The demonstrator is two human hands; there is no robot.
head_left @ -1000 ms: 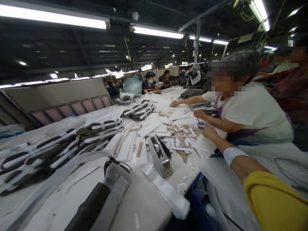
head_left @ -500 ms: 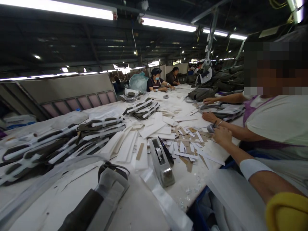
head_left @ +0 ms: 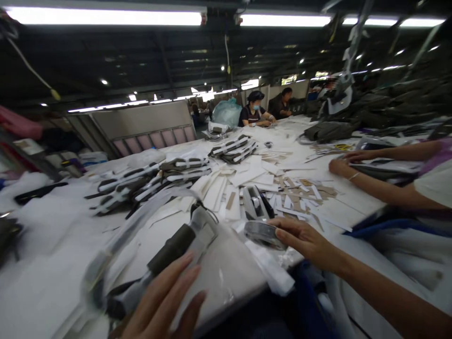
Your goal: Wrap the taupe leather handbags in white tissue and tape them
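My right hand point(head_left: 303, 242) pinches the edge of a roll of clear tape point(head_left: 264, 234) between thumb and fingers, above the table's near edge. Just behind the roll stands a grey tape dispenser point(head_left: 251, 205), partly covered by it. At the bottom, my left hand point(head_left: 165, 301) is open with its fingers apart. It is nearest to a dark olive piece with clear plastic wrapping point(head_left: 173, 249), which lies slantwise on the table; whether the fingers touch it I cannot tell. A strip of white, shiny material point(head_left: 270, 270) lies under the roll and hangs over the edge.
White card strips point(head_left: 215, 188) and brown scraps point(head_left: 300, 188) cover the middle. Stacks of dark pieces with white bands point(head_left: 155, 181) lie to the left. A co-worker's hands point(head_left: 342, 165) work at the right. Two more people sit at the far end. A blue-edged container point(head_left: 367, 228) adjoins the table.
My right hand has come back from beside the co-worker's hands toward me, with the tape roll. My left hand has entered at the bottom. The view has swung right.
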